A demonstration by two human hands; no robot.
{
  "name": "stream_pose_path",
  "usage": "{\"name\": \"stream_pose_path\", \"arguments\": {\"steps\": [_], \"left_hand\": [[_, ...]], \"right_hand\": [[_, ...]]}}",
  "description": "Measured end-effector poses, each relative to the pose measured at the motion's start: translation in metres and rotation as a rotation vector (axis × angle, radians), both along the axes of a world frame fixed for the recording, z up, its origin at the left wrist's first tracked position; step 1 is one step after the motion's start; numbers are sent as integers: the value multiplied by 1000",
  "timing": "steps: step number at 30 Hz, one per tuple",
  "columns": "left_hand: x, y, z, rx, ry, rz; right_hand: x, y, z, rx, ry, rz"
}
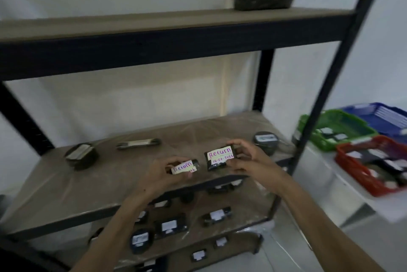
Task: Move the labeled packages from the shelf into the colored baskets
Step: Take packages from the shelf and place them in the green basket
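Each hand's grip pinches a "Return" package above the shelf [123, 175]: left hand [163, 175], right hand [246, 159]. The red basket [343, 157] right of the shelf already holds several; many packages remain shelved.

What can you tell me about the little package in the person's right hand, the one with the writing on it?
The package in the right hand is a small, dark, blocky packet, seemingly wrapped in shiny black plastic. A pale paper label covers most of its face, handwritten "Return" in pink with a date beneath, partly blurred. It is held above the middle shelf, face tilted toward the camera. The right hand pinches its right end, fingers above and thumb below. It sits close beside the left hand's packet; whether they touch is unclear.
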State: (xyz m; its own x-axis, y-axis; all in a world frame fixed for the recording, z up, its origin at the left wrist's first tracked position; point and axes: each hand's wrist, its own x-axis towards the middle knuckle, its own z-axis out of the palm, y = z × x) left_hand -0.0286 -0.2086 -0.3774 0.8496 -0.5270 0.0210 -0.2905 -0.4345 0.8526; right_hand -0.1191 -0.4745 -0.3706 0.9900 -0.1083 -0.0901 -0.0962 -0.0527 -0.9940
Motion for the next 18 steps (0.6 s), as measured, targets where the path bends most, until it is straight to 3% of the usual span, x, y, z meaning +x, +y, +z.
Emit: {"name": "stream_pose_path", "arguments": {"steps": [9,13,18], "left_hand": [[-82,-216,-19,-56,302,-270],[-102,-314,-24,-105,383,-326],[-103,-434,-45,-173,511,-351]], "right_hand": [[-143,-174,-13,142,-55,-412],[-167,-250,-28,217,-27,-607],[-165,-354,-39,169,32,-722]]}}
